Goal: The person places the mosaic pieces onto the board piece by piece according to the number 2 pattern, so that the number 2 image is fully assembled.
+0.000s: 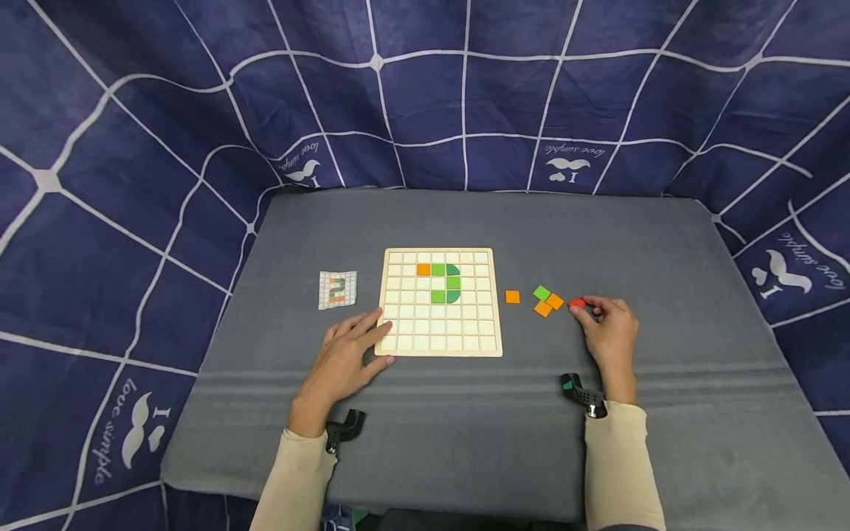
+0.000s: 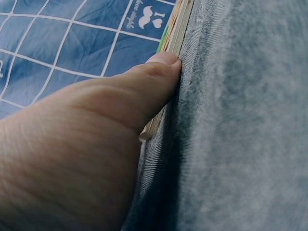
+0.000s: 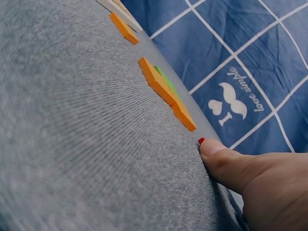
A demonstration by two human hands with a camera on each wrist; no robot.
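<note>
A person's right hand [image 1: 611, 332] is pinching a small red piece [image 1: 576, 303] between thumb and fingertips, just above or on the grey cloth-covered desk [image 1: 465, 428]; the fingers are covering part of the piece, so its full shape is not showing. Just left of it, a light-green square tile [image 1: 541, 293] and two orange square tiles [image 1: 554, 301] are lying in a touching cluster, and a single orange square tile [image 1: 513, 296] is lying between that cluster and a pale wooden grid board [image 1: 441, 344]. The left hand [image 1: 341, 363] is resting at the board's near left corner with its fingers spread apart and fairly straight, fingertips touching the left side and the thumb meeting the near edge. In the board's upper middle, an orange square [image 1: 423, 270], three light-green squares [image 1: 438, 296] and two dark-green rounded-corner pieces [image 1: 453, 296] are sitting in the cells. A small white printed card [image 1: 337, 290] is lying left of the board, and a navy curtain with white grid lines [image 1: 425, 96] is hanging behind the desk.
</note>
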